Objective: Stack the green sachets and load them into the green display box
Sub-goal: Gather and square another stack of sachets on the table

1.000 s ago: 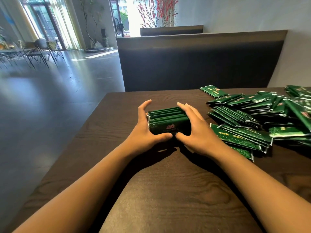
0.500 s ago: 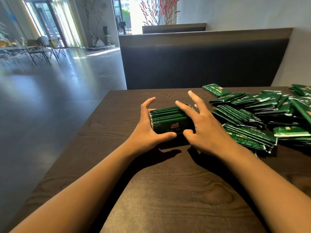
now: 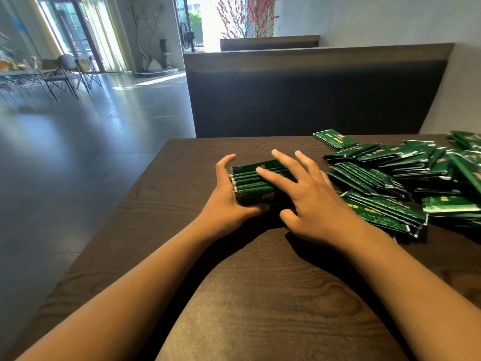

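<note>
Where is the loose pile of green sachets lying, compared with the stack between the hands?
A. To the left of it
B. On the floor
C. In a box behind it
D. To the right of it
D: the loose pile spreads over the table to the right of the stack, past the right hand; the left hand holds the stack's left end.

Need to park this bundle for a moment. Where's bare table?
Bare table runs left of the left hand, and the near stretch between the forearms. Right of the right hand is crowded: loose sachets reach that edge.
</note>
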